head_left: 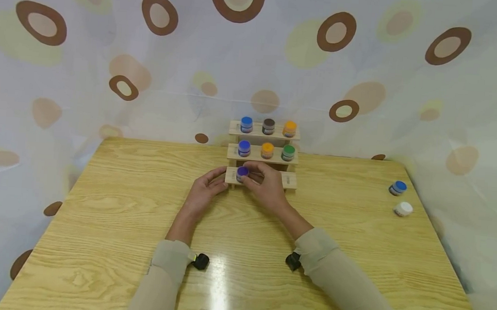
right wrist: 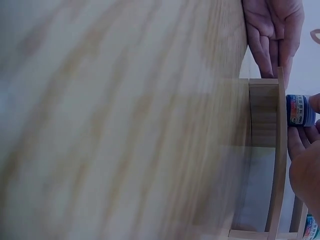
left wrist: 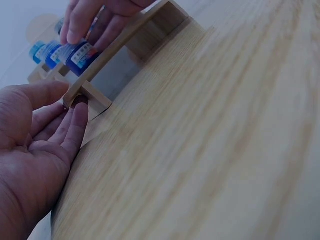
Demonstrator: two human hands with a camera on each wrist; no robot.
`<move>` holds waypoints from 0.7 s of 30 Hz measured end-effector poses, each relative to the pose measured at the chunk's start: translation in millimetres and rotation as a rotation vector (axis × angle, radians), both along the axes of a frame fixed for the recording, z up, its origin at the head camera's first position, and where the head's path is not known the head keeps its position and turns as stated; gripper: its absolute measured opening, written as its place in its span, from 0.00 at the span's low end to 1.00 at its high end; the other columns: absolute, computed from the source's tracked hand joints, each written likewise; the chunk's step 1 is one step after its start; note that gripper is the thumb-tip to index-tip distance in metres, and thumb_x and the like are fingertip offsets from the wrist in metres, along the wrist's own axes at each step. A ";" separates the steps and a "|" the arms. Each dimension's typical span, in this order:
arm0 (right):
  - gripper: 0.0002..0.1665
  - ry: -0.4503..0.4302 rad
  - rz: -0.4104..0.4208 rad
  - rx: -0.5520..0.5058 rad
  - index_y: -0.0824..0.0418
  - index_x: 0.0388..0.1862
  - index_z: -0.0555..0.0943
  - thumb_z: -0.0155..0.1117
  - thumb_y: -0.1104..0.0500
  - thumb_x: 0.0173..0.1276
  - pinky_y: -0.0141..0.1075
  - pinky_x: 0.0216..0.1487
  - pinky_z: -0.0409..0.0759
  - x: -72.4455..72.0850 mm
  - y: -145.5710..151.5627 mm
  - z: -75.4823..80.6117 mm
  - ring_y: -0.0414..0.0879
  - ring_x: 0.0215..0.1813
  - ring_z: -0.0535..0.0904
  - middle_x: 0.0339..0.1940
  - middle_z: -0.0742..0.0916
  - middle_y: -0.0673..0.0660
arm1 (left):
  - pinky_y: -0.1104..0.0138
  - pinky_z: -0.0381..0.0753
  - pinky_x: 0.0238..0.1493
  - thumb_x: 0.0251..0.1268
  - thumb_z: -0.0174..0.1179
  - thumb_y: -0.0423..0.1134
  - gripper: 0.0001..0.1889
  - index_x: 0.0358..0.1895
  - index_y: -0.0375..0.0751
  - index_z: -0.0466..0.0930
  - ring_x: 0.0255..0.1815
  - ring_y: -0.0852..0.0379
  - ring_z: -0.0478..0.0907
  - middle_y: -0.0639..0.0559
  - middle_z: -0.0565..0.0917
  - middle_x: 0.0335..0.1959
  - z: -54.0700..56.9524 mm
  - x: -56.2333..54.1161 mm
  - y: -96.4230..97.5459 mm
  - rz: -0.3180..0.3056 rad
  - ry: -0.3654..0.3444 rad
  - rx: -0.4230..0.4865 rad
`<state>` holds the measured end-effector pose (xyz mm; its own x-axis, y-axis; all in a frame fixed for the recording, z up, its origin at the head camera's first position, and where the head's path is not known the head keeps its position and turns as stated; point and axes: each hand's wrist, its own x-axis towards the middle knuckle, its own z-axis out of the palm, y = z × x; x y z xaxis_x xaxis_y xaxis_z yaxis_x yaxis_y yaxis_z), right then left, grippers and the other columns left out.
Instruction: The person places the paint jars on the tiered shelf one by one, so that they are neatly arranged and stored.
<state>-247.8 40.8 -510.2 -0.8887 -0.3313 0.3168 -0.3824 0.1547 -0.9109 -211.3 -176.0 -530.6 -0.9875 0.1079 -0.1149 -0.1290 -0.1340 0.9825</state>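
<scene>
A small three-step wooden rack stands at the back of the table, against the patterned cloth. On the left end of its lowest step sits a paint jar with a purple lid. My right hand pinches this jar between thumb and fingers; the right wrist view shows the jar's label facing the front. At the rack's left end, my left hand holds the lowest step, thumb at the board's edge and fingertips beneath it.
The top step carries blue, dark brown and orange jars. Blue, orange and green ones stand on the middle step. Toward the table's right edge lie a blue-lidded jar and a white-lidded jar.
</scene>
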 end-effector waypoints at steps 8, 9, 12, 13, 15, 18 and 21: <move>0.19 -0.041 -0.011 -0.004 0.67 0.62 0.83 0.71 0.67 0.74 0.36 0.61 0.85 -2.4 -1.2 -0.8 0.56 0.64 0.85 0.59 0.87 0.63 | 0.69 0.82 0.64 0.78 0.61 0.29 0.28 0.78 0.41 0.71 0.74 0.46 0.75 0.41 0.75 0.75 0.8 -0.1 0.7 0.002 0.007 0.002; 0.19 -0.043 -0.012 -0.002 0.67 0.62 0.82 0.71 0.66 0.74 0.35 0.61 0.85 -2.6 -1.6 -0.6 0.56 0.64 0.85 0.59 0.87 0.63 | 0.69 0.82 0.63 0.78 0.61 0.29 0.28 0.78 0.41 0.71 0.74 0.46 0.75 0.41 0.75 0.75 1.0 0.0 0.8 0.001 0.008 0.002; 0.20 -0.050 -0.012 0.008 0.67 0.63 0.82 0.71 0.67 0.74 0.35 0.61 0.85 -2.8 -2.3 0.4 0.56 0.64 0.85 0.60 0.86 0.63 | 0.70 0.82 0.63 0.78 0.61 0.29 0.28 0.78 0.40 0.70 0.74 0.45 0.75 0.41 0.74 0.75 0.9 0.0 0.8 -0.002 0.015 0.003; 0.20 -0.052 -0.012 0.010 0.67 0.63 0.82 0.71 0.66 0.74 0.35 0.61 0.85 -2.9 -2.4 0.5 0.55 0.64 0.84 0.60 0.86 0.63 | 0.70 0.82 0.63 0.78 0.61 0.29 0.28 0.78 0.40 0.70 0.74 0.45 0.75 0.41 0.74 0.75 0.9 -0.1 0.6 -0.003 0.017 0.003; 0.20 -0.061 -0.010 0.014 0.66 0.64 0.82 0.71 0.66 0.74 0.35 0.62 0.85 -3.5 -2.3 0.2 0.55 0.65 0.84 0.61 0.86 0.63 | 0.70 0.82 0.63 0.78 0.61 0.30 0.28 0.78 0.40 0.70 0.74 0.46 0.75 0.41 0.74 0.75 0.6 -0.3 0.3 -0.003 0.019 0.000; 0.21 -0.072 -0.019 0.013 0.66 0.64 0.82 0.71 0.65 0.75 0.37 0.64 0.84 -3.8 -0.4 -0.1 0.55 0.66 0.83 0.62 0.86 0.63 | 0.70 0.82 0.63 0.78 0.61 0.30 0.28 0.78 0.41 0.71 0.74 0.46 0.75 0.42 0.74 0.76 0.0 -0.8 0.0 -0.001 0.018 -0.004; 0.21 -0.078 -0.032 -0.001 0.67 0.63 0.82 0.71 0.65 0.74 0.37 0.64 0.84 -3.5 2.9 -0.3 0.56 0.66 0.83 0.62 0.86 0.63 | 0.70 0.82 0.64 0.78 0.61 0.30 0.28 0.78 0.41 0.71 0.74 0.46 0.75 0.42 0.74 0.76 -0.5 -1.3 -0.6 0.001 0.011 -0.008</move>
<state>-251.2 43.7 -510.5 -0.9208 -0.3025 0.2461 -0.3049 0.1650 -0.9380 -212.6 -176.6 -531.1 -0.9889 0.1059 -0.1046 -0.1176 -0.1260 0.9850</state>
